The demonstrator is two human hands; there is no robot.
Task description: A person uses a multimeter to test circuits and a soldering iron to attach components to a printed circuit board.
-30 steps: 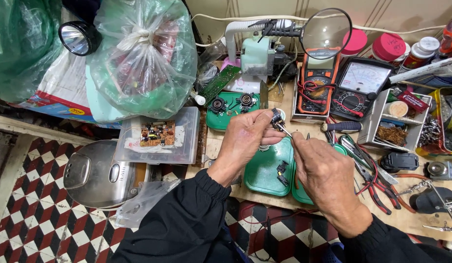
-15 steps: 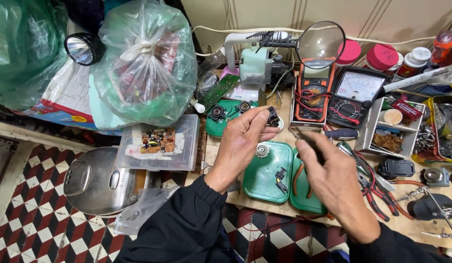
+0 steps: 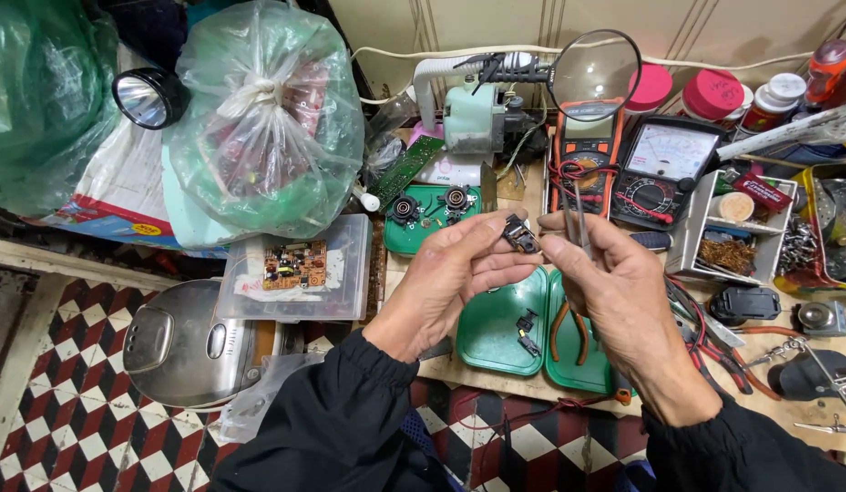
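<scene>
A small black part (image 3: 520,237) was pinched by the left hand (image 3: 450,282) — tweezers (image 3: 578,219) were gripped in the right hand (image 3: 614,292).

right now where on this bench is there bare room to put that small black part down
The left green tray is mostly bare, bordered by the bench edge and the right green tray, which holds pliers. Two small black bits lie at its right side. The back is crowded: meters, jars, parts bins. The left hand and right hand hold the black part above.

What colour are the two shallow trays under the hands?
Green trays, seen in the head view.
</scene>
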